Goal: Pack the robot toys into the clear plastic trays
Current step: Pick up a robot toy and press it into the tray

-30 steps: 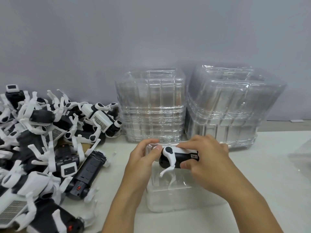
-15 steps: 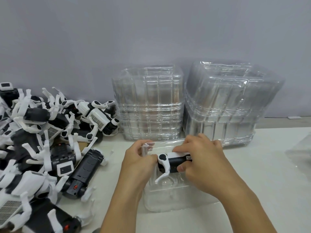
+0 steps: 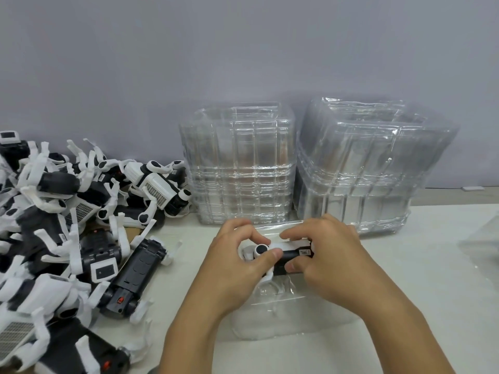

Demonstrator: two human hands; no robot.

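Left hand point(image 3: 232, 268): thumb and fingers curled on toy point(image 3: 280, 255).
Right hand point(image 3: 326, 260): pinching toy over tray point(image 3: 283, 317).

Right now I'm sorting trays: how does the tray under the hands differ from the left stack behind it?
The tray under the hands is a single piece lying low on the table; the left stack is many trays nested tall. The single tray has a robot toy at it; the stack shows none. Both are clear plastic.
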